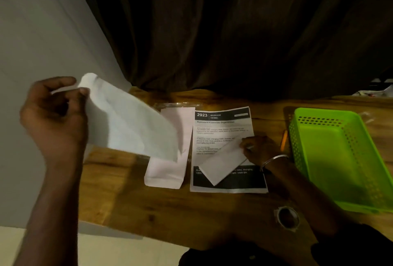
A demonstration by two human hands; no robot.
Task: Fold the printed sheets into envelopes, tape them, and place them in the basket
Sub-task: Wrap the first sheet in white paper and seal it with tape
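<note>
My left hand (56, 117) is raised above the table's left end, pinching the corner of a white sheet (127, 121) that hangs tilted in the air. A printed sheet (223, 132) headed "2923 BEDROOM" lies flat in the middle of the wooden table. My right hand (258, 149) rests on it and holds a small folded white paper (223, 163) against it. A folded pale envelope (170, 170) lies left of the printed sheet, partly under the raised sheet. The green basket (348, 183) stands at the right. A clear tape roll (287, 218) sits near the front edge.
An orange pen (284, 140) lies between the printed sheet and the basket. A dark curtain (234, 32) hangs behind the table, and a pale wall (32, 42) is at the left. The table's left edge (89, 180) drops to a light floor.
</note>
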